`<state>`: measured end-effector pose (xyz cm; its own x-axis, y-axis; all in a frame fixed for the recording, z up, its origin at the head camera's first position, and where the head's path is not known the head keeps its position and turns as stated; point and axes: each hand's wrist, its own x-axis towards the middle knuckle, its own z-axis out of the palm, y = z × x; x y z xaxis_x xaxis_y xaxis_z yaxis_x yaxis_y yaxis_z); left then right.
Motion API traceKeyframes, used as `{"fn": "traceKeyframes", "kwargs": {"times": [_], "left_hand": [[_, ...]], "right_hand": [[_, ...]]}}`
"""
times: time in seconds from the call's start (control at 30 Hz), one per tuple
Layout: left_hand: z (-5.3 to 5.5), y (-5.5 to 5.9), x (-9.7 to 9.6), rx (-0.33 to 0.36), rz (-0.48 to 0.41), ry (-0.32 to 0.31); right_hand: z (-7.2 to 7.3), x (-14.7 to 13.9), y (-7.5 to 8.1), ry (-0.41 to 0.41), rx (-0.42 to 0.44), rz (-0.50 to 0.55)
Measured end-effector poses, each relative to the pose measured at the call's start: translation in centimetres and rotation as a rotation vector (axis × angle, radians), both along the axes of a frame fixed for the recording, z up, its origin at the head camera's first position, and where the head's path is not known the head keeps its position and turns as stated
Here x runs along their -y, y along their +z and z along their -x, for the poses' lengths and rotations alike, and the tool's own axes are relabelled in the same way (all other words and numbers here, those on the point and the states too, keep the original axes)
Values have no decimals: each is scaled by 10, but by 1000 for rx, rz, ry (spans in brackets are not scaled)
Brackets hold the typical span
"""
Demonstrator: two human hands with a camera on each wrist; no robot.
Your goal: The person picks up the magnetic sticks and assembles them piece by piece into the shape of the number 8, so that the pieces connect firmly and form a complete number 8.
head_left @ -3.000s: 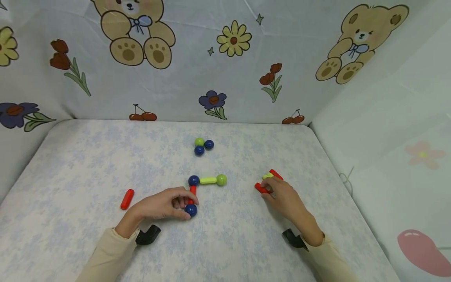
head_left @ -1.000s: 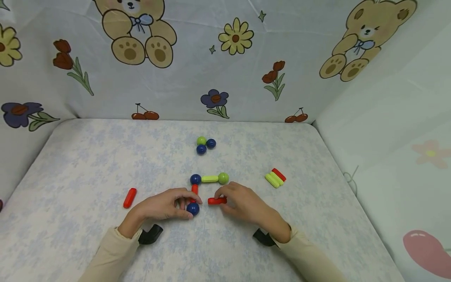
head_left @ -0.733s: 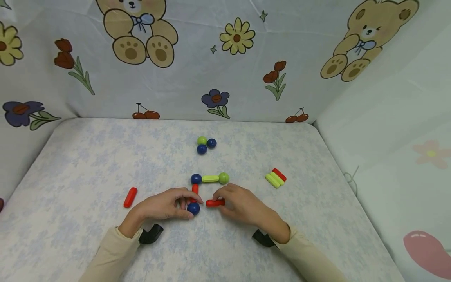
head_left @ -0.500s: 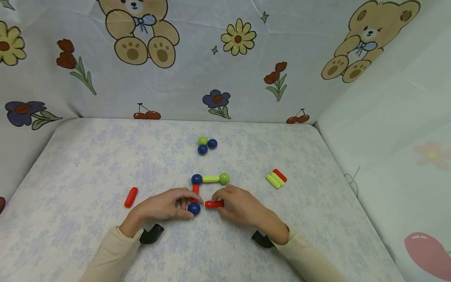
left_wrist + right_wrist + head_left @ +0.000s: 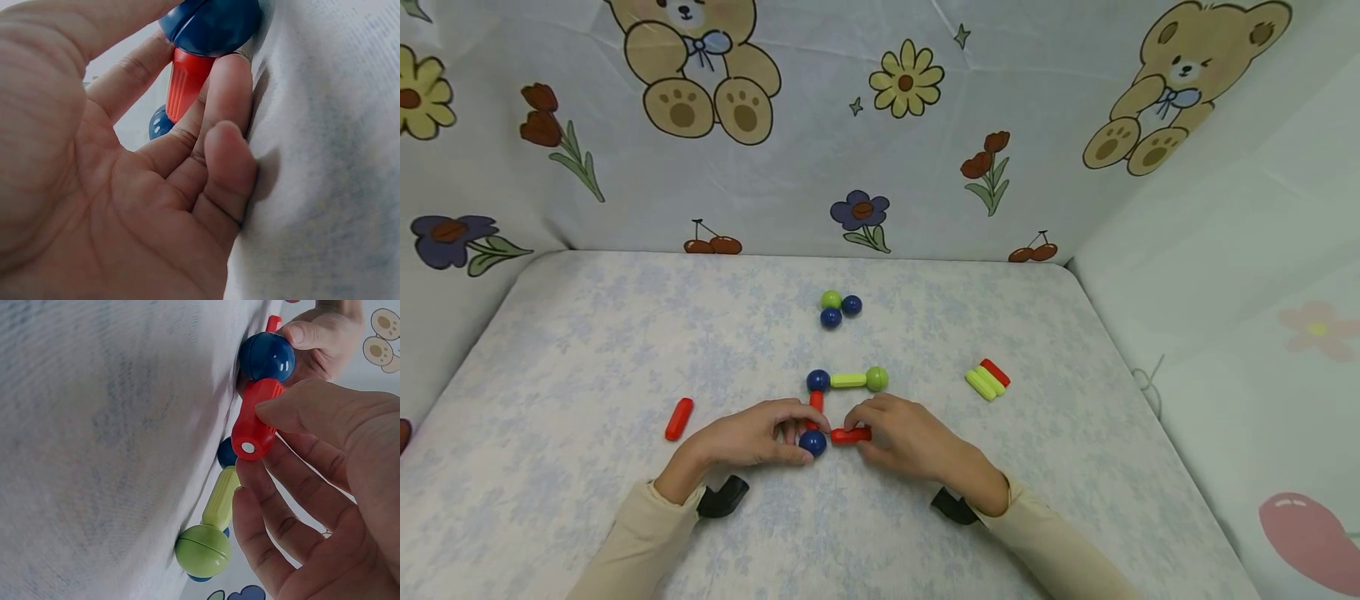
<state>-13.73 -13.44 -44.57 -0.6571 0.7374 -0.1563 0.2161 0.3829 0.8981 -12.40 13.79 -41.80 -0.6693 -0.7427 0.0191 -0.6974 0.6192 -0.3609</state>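
Note:
My left hand [image 5: 752,435] holds a blue ball [image 5: 812,444] at the near end of a red rod [image 5: 817,402], with thumb and fingertips around it. That rod leads to a second blue ball [image 5: 817,381], from which a lime-green rod [image 5: 848,380] runs right to a green ball [image 5: 877,378]. Between thumb and fingers, my right hand [image 5: 913,437] pinches another red rod [image 5: 255,422], which has a white disc in its end. This rod points at the held blue ball [image 5: 267,356]; its far end meets the ball's outline in the right wrist view.
A loose red rod [image 5: 679,419] lies left of the left hand. Farther back sit a green ball [image 5: 831,299] and two blue balls [image 5: 852,305] in a cluster. At right, two lime-green rods [image 5: 981,385] lie beside a red rod [image 5: 995,372]. Printed cloth walls bound the table.
My right hand has taken a red rod from the pile at right and carried it left, close to the near blue ball. My left hand has stayed at that ball.

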Motion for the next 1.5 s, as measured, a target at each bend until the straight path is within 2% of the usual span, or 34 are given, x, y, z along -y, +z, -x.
{"fn": "traceKeyframes", "kwargs": {"times": [0.4, 0.5, 0.67, 0.77, 0.9, 1.1, 1.27, 1.5], "left_hand": [[-1, 2, -1, -13, -14, 2], [-4, 4, -4, -46, 2, 14], [-10, 8, -14, -168, 107, 36], [-14, 10, -19, -217, 178, 42], [-18, 13, -25, -233, 243, 48], [-20, 15, -26, -209, 264, 54], [-18, 13, -23, -195, 257, 39], [-14, 14, -20, -175, 220, 24]], "right_hand": [[-1, 5, 1, 41, -8, -3], [-2, 5, 1, 40, -12, -7], [-1, 5, 0, 44, 3, -5], [0, 5, 1, 49, 9, 0], [1, 4, 2, 57, 4, 6], [5, 3, 4, 77, 26, 12], [20, 4, 16, 47, 42, 30], [64, 10, 36, -64, 46, 17]]}}
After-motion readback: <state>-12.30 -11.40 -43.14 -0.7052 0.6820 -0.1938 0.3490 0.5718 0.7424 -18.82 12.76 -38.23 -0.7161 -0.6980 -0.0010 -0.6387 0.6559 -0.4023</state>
